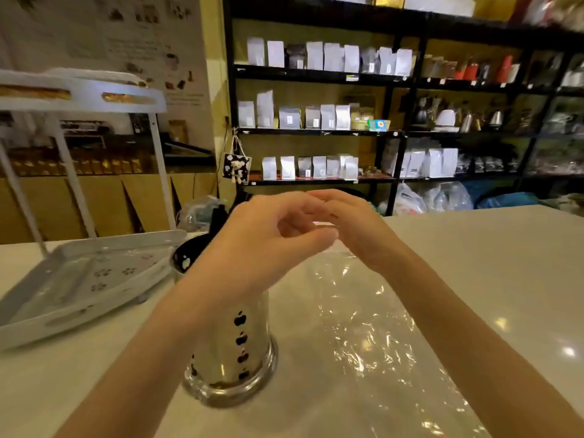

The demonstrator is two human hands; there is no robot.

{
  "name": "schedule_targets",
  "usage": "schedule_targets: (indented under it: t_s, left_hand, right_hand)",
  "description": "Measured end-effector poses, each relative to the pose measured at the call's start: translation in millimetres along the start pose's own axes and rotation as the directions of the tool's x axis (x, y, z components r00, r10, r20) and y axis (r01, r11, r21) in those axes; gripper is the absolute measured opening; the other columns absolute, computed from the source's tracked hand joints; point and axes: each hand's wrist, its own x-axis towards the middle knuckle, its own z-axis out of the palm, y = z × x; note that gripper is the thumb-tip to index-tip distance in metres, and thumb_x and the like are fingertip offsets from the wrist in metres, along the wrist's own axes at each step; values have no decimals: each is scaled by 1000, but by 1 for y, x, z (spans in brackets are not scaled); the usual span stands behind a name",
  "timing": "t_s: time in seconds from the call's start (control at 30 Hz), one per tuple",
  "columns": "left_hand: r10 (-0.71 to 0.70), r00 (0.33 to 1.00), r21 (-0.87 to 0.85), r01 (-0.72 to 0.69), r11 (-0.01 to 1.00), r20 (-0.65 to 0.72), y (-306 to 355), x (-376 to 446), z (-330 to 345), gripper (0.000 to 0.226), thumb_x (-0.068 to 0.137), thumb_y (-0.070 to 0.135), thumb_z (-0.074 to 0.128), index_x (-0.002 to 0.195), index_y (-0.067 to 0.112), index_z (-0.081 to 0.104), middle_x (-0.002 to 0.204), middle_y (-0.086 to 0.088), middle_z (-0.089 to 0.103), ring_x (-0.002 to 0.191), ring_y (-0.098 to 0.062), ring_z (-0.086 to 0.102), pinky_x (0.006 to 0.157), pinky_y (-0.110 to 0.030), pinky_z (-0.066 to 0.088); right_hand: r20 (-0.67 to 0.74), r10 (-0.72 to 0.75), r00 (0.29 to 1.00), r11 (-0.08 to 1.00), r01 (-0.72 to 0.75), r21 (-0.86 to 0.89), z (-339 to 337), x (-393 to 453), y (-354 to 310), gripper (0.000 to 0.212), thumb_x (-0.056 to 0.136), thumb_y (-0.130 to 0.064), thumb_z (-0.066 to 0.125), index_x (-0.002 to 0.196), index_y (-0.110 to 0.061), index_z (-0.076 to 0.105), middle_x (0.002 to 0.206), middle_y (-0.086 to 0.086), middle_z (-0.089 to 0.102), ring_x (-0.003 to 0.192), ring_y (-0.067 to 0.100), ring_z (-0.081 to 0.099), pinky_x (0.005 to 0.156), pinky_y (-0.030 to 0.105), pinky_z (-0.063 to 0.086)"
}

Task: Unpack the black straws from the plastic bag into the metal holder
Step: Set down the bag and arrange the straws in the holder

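Closest to me, the clear plastic bag [373, 336] lies flat and crinkled on the pale counter [505, 267], running off the bottom edge of my view; I see nothing inside it. Just left of it stands the metal holder [234, 352], upright, shiny, punched with dark cut-outs, its top partly hidden by my left wrist. Above both, my left hand [265, 245] is loosely curled, thumb toward the fingers; I cannot tell whether it grips anything. My right hand [350, 226] meets it, fingers bent, blurred. The counter is open to the right. A white rack [79, 279] crowds the left. Black shelving [395, 128] stands beyond.
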Motion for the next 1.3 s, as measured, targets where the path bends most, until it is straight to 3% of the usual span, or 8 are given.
schedule_targets:
  t_s: [0.23, 0.37, 0.53, 0.63, 0.73, 0.83, 0.93, 1.3]
  left_hand:
    - [43, 960, 35, -34, 999, -277, -27, 1, -56, 65, 58, 52, 67, 119, 39, 47, 121, 20, 50, 113, 4, 48, 88, -18, 45]
    - [-35, 982, 102, 55, 993, -186, -48, 4, -65, 88, 52, 63, 71, 130, 44, 34, 137, 25, 36, 127, 3, 34, 100, -23, 33]
    - [-223, 975, 13, 223, 975, -16, -65, 6, -71, 109, 44, 62, 72, 136, 50, 14, 148, 21, 24, 128, 1, 24, 97, -22, 26]
    - [-294, 938, -112, 317, 942, 181, -72, 4, -76, 129, 32, 66, 76, 133, 56, -3, 136, 23, 46, 120, 5, 41, 104, -27, 27]
    - [-249, 939, -278, 311, 909, 237, -81, 3, -82, 125, 30, 57, 82, 128, 58, 6, 106, 28, 66, 108, 3, 59, 99, -26, 41]
    - [-219, 935, -327, 307, 894, 280, -81, 3, -83, 121, 34, 50, 85, 131, 56, 13, 118, 15, 64, 112, -5, 58, 95, -27, 47]
    - [-249, 937, -270, 312, 911, 244, -73, 4, -75, 103, 47, 43, 82, 130, 56, 22, 120, 17, 56, 107, -8, 61, 90, -26, 51]
    - [-119, 993, -386, 112, 916, 6, -57, 8, -54, 47, 72, 24, 66, 116, 37, 55, 103, 11, 65, 96, -6, 64, 78, -24, 54]
  right_hand:
    - [238, 13, 971, 994, -38, 99, 36, 26, -13, 50, 79, -22, 67, 124, -26, 47, 121, -6, 57, 121, 17, 51, 106, 36, 40]
    - [429, -17, 903, 998, 45, -54, 47, 24, -10, 80, 68, -36, 69, 138, -41, 29, 122, -24, 45, 112, -4, 44, 97, 21, 37]
    - [442, -92, 892, 996, 89, 28, 62, 27, -1, 76, 60, -49, 71, 126, -57, 35, 139, -9, 48, 130, 16, 44, 110, 44, 35]
    - [495, -153, 855, 988, 127, 86, 60, 25, 0, 75, 58, -52, 73, 126, -53, 41, 126, -16, 58, 118, 11, 56, 103, 35, 45]
    - [533, -192, 824, 979, 202, 41, 57, 18, -3, 85, 50, -40, 83, 125, -48, 45, 123, -18, 58, 114, 5, 58, 89, 22, 52]
    - [476, -231, 849, 957, 286, -46, 63, 11, -8, 68, 60, -19, 85, 116, -37, 53, 107, -17, 65, 103, 1, 61, 78, 17, 54]
    - [354, -319, 879, 924, 371, -90, 73, 7, -8, 40, 66, -31, 78, 99, -39, 58, 91, -26, 65, 94, -5, 61, 70, 8, 50]
    - [274, -425, 862, 874, 470, -124, 74, -7, -24, 47, 78, -7, 69, 104, -41, 51, 98, -22, 61, 96, -6, 59, 74, 7, 49]
